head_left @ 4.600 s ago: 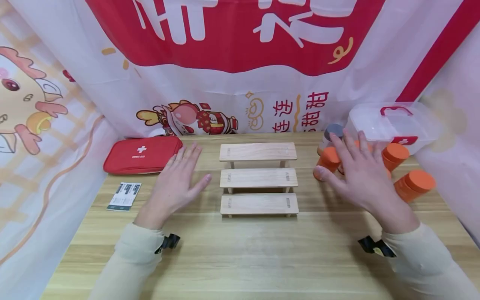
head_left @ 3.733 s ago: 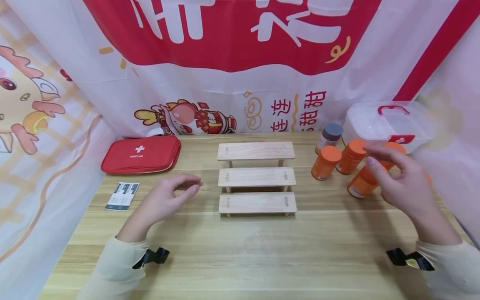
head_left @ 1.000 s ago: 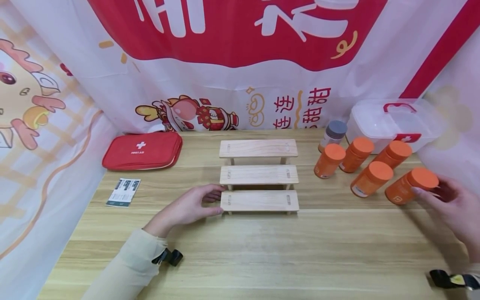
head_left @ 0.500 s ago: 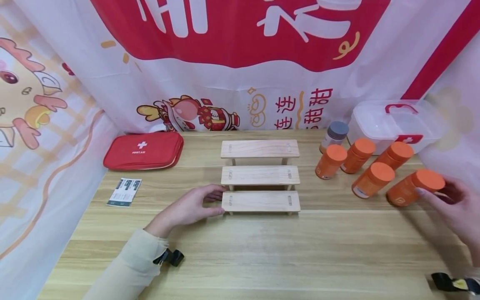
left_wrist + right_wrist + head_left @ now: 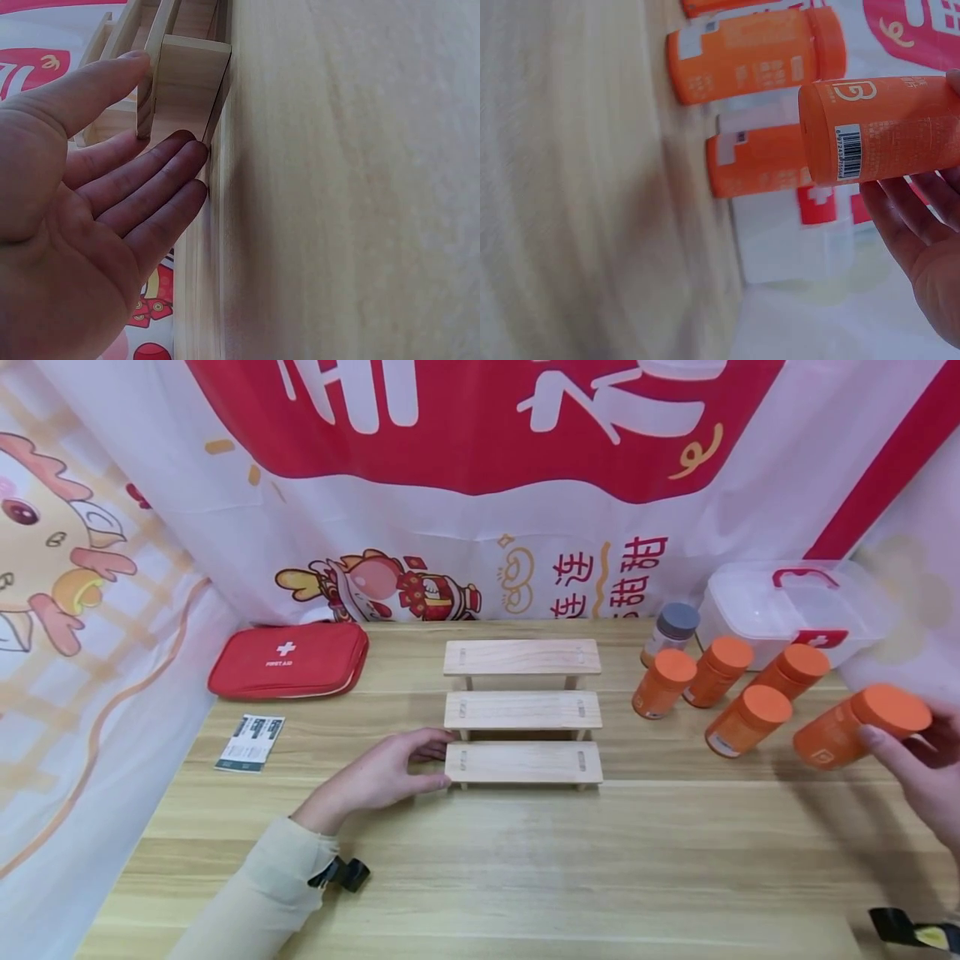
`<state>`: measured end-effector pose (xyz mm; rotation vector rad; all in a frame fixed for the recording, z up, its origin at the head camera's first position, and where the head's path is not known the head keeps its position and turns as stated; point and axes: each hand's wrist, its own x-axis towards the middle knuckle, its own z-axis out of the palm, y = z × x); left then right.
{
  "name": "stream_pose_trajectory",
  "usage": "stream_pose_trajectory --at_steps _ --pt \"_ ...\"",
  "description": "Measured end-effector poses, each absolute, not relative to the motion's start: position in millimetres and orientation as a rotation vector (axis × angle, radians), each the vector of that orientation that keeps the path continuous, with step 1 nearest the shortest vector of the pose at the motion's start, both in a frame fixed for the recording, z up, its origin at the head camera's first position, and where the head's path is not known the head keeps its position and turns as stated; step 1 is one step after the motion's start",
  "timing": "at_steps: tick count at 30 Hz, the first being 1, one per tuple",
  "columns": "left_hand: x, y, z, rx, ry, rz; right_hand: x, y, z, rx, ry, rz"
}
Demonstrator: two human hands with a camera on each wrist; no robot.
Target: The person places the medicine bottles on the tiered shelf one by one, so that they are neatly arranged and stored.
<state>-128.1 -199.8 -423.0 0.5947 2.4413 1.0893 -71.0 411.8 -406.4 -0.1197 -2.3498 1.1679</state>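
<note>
My right hand (image 5: 926,777) grips an orange bottle (image 5: 832,737) near its orange cap, and the bottle hangs tilted above the table. In the right wrist view the held bottle (image 5: 885,129) shows a barcode and a pale logo; part of the hand (image 5: 937,255) lies under it. At the left end of the lowest tier of a three-tier wooden step rack (image 5: 522,762) is my left hand (image 5: 378,772), thumb at the front corner and fingers at the back. The left wrist view shows the thumb and index finger of that hand (image 5: 97,187) at the plank's end.
Several orange bottles (image 5: 748,720) and a grey-capped bottle (image 5: 671,631) stand right of the rack, before a clear first-aid box (image 5: 757,602). A red first-aid pouch (image 5: 288,662) and a printed card (image 5: 251,743) lie at the left. Printed cloth (image 5: 465,510) walls the back.
The right hand went from hovering over the bottles to gripping the rightmost one, which has risen and tilted rightward. The left hand moved to the rack's lowest tier and stays there.
</note>
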Motion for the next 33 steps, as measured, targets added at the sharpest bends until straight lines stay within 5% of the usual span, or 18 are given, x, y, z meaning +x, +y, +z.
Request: stream_pose_trajectory --at_steps 15,33 --pt "-128 -201 -423 0.591 2.453 1.082 -62 390 -374 -0.289 -2.519 0.901" --pt "-128 -201 -425 0.589 2.460 1.074 -90 344 -350 0.277 -2.184 1.294"
